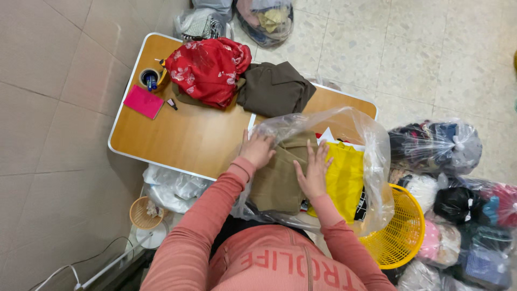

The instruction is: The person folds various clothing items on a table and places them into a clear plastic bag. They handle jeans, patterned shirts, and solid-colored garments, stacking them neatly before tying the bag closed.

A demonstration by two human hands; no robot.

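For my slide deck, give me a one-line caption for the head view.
Both hands press a folded olive garment inside a clear plastic bag beside yellow cloth.

Olive-brown garment in a clear bag; yellow cloth beside it; red flowered garment; dark brown garment; pink notebook; yellow basket.

Bright, even indoor light with soft, faint shadows; glare streaks the clear plastic bag. Focus is sharp, with wide-angle bending toward the edges.
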